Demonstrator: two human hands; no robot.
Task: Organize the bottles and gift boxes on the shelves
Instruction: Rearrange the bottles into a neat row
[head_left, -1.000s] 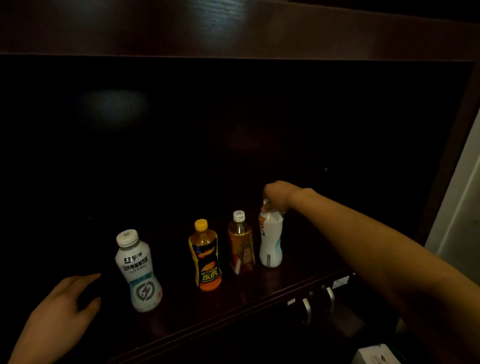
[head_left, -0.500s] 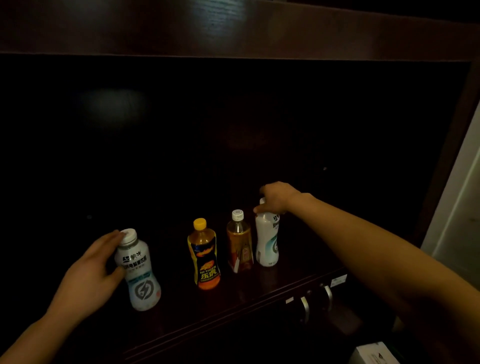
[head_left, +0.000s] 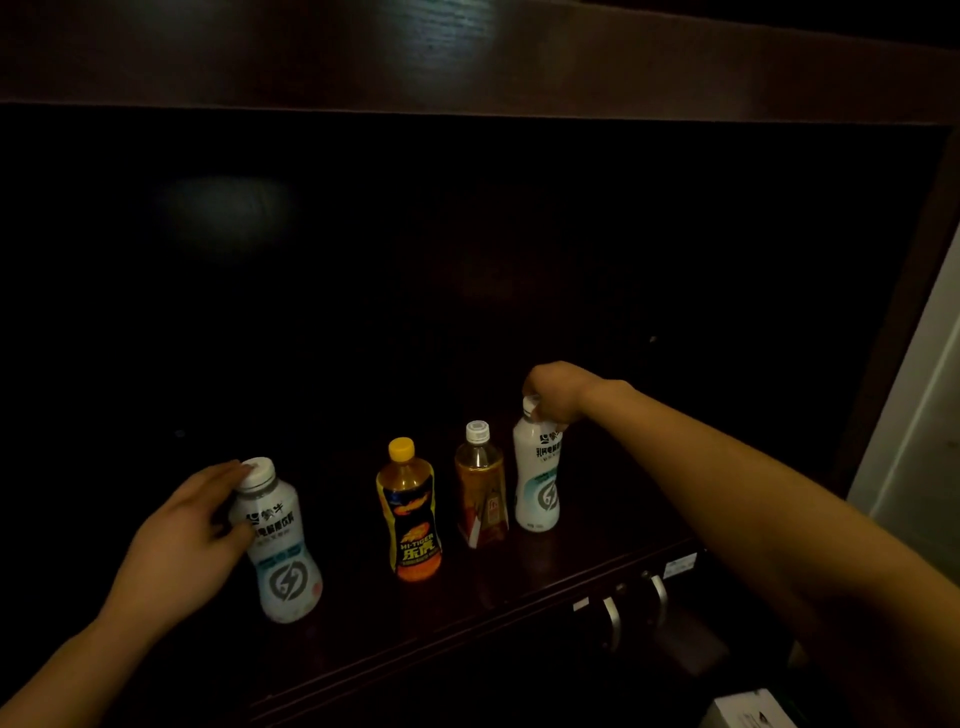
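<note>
A dark wooden shelf (head_left: 519, 587) sat inside a deep, unlit cabinet, with a broad brown board (head_left: 467, 57) across the top and a pale wall (head_left: 924, 441) at the right edge. Four bottles stood upright on the shelf in a loose row near its front edge.

The left white bottle (head_left: 280, 551) stood well apart from the other three. It was opaque, with a white cap, dark lettering and a lightning mark low on its body, so its contents could not be seen. The left hand (head_left: 182, 540) held it at the top, with the fingers curled behind the cap and the thumb across the shoulder.

Next came an orange bottle (head_left: 413, 514) with a yellow cap and a black and orange label; amber liquid showed above the label. Just beside it stood a clear tea bottle (head_left: 480, 488) with a white cap, filled with golden-brown liquid up to the shoulder. The right white bottle (head_left: 537, 478), of the same design as the left one, stood close against the tea bottle's right side; whether they touched could not be told. The right hand (head_left: 556, 389) reached in from the right and gripped its cap from above, fingers closed round it.

Below the shelf edge, two metal handles (head_left: 613, 618) showed on the cabinet front, and a white box (head_left: 753, 712) lay at the bottom right corner.
</note>
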